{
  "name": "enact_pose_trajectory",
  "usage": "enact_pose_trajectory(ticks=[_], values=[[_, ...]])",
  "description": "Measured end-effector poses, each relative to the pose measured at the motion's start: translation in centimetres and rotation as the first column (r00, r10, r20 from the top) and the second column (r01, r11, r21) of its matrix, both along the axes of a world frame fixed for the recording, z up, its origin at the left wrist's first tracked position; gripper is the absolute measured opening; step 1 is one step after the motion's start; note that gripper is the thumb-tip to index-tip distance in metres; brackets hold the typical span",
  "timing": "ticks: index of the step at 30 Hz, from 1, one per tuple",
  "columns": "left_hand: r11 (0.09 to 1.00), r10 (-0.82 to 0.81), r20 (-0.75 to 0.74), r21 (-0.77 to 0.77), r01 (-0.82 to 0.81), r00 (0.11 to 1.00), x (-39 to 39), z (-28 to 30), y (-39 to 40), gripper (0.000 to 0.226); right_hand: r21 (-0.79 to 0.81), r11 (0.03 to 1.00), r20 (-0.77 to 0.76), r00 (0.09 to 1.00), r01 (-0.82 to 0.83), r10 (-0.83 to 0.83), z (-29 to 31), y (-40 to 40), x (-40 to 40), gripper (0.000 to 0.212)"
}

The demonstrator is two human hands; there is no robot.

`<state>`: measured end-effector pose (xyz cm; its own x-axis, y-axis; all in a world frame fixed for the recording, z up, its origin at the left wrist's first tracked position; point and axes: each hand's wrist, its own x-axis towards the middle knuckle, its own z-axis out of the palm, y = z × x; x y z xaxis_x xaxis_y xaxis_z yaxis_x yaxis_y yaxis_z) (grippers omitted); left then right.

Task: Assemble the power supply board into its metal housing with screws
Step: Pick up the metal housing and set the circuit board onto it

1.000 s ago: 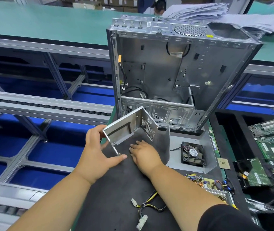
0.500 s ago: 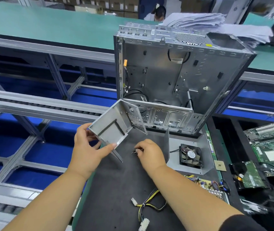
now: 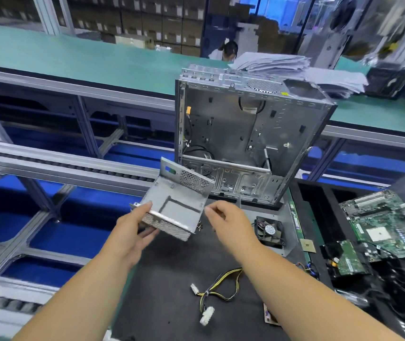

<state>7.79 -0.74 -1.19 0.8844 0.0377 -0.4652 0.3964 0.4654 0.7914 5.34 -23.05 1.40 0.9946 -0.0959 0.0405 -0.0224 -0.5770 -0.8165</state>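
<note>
My left hand [image 3: 132, 232] grips the grey metal housing [image 3: 174, 205], an open box with perforated walls, by its near left corner. It is lifted above the black mat [image 3: 172, 279], open side up and tilted toward me. Just to its right, my right hand [image 3: 228, 225] hovers with curled fingers pinching a small screw, which is blurred. A few loose screws [image 3: 199, 226] lie on the mat under the housing's right corner. A brown board edge [image 3: 269, 316] pokes out beside my right forearm; the rest is hidden.
An open computer case [image 3: 245, 134] stands upright behind the housing. A fan [image 3: 270, 230] sits on a grey metal plate to the right, with a motherboard [image 3: 388, 222] and a small green board [image 3: 346, 259] beyond. A yellow-black cable harness [image 3: 218, 291] lies near me. A conveyor frame [image 3: 49, 166] runs on the left.
My left hand lifted the housing off the mat and turned it open side up. My right hand picked something small from the mat and rose beside the housing.
</note>
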Motion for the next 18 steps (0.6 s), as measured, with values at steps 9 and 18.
enact_pose_trajectory(ticks=[9,18], values=[[0.971,0.108,-0.048,-0.209,-0.116,0.993,-5.8,2.4,-6.6,0.023,-0.104,0.968,0.058,0.971,-0.226,0.233,2.8,-1.5,-4.5,0.007],[0.973,0.114,0.023,-0.205,-0.107,0.993,-12.6,2.9,-10.5,0.025,-0.286,0.928,0.269,0.909,-0.239,0.317,2.1,-6.5,-9.5,0.009]])
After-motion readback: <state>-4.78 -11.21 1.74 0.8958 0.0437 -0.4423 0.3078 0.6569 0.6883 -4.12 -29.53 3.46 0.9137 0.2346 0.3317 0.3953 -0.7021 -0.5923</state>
